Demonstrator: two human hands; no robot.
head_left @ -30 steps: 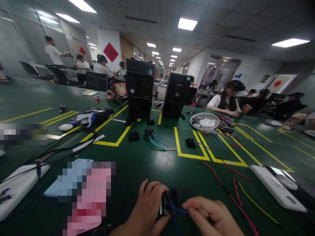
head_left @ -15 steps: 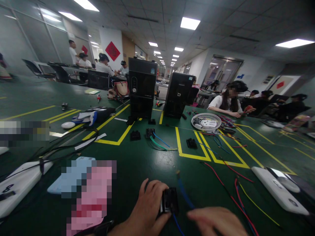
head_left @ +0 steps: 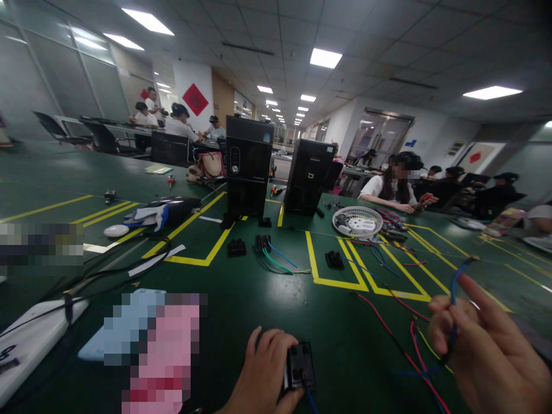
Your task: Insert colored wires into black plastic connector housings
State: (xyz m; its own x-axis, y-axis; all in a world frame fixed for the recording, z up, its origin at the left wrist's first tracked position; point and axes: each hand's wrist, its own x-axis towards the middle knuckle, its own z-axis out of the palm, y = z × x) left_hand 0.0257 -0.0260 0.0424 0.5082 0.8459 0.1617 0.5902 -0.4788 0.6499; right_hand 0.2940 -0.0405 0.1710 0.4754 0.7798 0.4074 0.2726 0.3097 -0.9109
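Two hands at work near the front edge of the tabletop (head_left: 241,310). The left hand (head_left: 267,371) grips a black block (head_left: 302,363) by its left side, fingers and thumb closed on it, close to the middle of that edge; a blue lead (head_left: 312,402) runs from the block toward the edge. The right hand (head_left: 495,339), raised over the near right corner, pinches a blue wire (head_left: 454,284), index finger extended. Green surface separates the block from the red wires (head_left: 385,322) at right, and stretches toward the far edge up to the yellow tape (head_left: 338,284). A pink item (head_left: 175,322) bounds the left side.
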